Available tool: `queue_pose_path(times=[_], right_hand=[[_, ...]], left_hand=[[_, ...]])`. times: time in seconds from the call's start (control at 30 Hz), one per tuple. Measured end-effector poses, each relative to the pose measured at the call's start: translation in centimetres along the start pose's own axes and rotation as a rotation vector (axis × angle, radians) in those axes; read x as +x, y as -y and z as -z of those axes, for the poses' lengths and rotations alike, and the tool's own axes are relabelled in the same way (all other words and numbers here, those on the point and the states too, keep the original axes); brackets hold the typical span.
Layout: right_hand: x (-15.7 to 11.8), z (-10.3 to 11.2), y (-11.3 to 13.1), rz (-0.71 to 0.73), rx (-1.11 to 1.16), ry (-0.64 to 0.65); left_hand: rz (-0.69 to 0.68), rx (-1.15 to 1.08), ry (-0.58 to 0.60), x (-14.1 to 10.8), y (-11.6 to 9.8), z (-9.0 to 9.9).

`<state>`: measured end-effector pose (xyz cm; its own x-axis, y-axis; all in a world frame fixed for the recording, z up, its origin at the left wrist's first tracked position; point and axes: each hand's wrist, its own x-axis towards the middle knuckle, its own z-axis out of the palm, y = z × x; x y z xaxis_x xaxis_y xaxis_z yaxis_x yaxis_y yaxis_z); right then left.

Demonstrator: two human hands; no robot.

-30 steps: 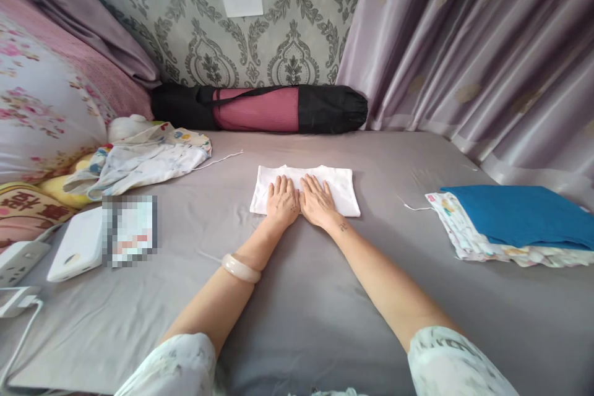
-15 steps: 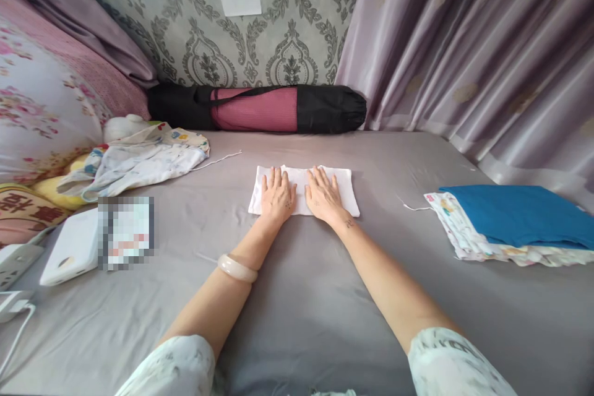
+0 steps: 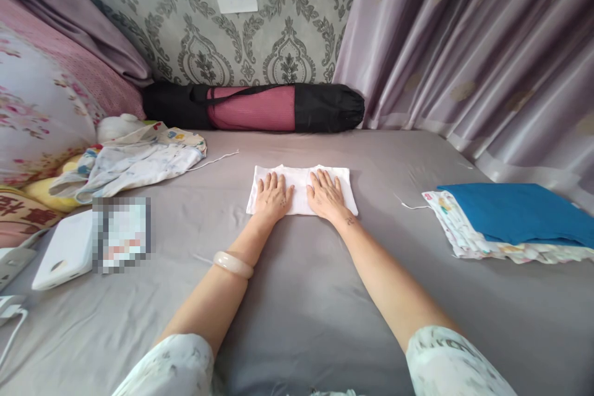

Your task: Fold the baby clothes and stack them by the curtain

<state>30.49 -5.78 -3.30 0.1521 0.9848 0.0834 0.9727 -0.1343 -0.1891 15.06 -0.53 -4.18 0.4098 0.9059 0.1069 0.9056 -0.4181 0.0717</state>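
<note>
A folded white cloth lies flat as a wide rectangle on the grey bedsheet; whether it is a garment I cannot tell. My left hand rests palm down on its left half, fingers stretched out. On the right half my right hand also lies flat, its fingers slightly spread. Between the two hands a strip of the cloth shows. A pale bangle circles my left forearm.
To the right lies a folded blue cloth on patterned fabric. Crumpled printed clothing, a white power bank and a power strip are on the left. A rolled mat in a black bag lies along the wall.
My left hand has shifted slightly left and a little toward me on the cloth. My right hand stays nearly in place, still flat. The camera view has moved slightly.
</note>
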Motion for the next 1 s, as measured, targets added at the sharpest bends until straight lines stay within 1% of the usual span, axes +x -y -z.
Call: queue_pose_path(times=[0.13, 0.2, 0.3, 0.33, 0.37, 0.47, 0.53, 0.87, 0.93, 1.0], right_hand=[[0.1, 0.2, -0.1, 0.006, 0.010, 0.005], [0.2, 0.5, -0.3, -0.015, -0.001, -0.035], [0.4, 0.6, -0.9, -0.074, -0.040, -0.143], [0.4, 0.6, -1.1, -0.090, -0.047, -0.153], [0.5, 0.5, -1.3, -0.103, -0.048, -0.140], [0.7, 0.0, -1.9, -0.127, -0.033, -0.056], [0.7, -0.2, -2.0, -0.127, -0.027, -0.038], [0.7, 0.0, -1.9, -0.130, -0.028, -0.025], [0.7, 0.1, -2.0, -0.124, -0.021, -0.023], [0.7, 0.3, -2.3, -0.133, -0.016, -0.040]], left_hand=[[-0.003, -0.006, 0.001, -0.1, 0.1, 0.3], [-0.011, -0.002, -0.067, -0.1, 0.2, 0.7], [0.006, 0.014, -0.212, -0.1, 0.5, 1.2], [0.022, 0.017, -0.224, 0.0, 0.6, 1.2], [0.040, 0.016, -0.208, 0.0, 0.8, 1.1], [0.070, 0.000, -0.084, 0.3, 1.2, 0.5], [0.074, -0.008, -0.036, 0.4, 1.3, 0.2], [0.091, -0.024, -0.012, 0.3, 1.2, 0.6], [0.097, -0.029, -0.027, 0.2, 1.2, 0.7], [0.104, -0.015, -0.080, 0.1, 1.4, 1.1]])
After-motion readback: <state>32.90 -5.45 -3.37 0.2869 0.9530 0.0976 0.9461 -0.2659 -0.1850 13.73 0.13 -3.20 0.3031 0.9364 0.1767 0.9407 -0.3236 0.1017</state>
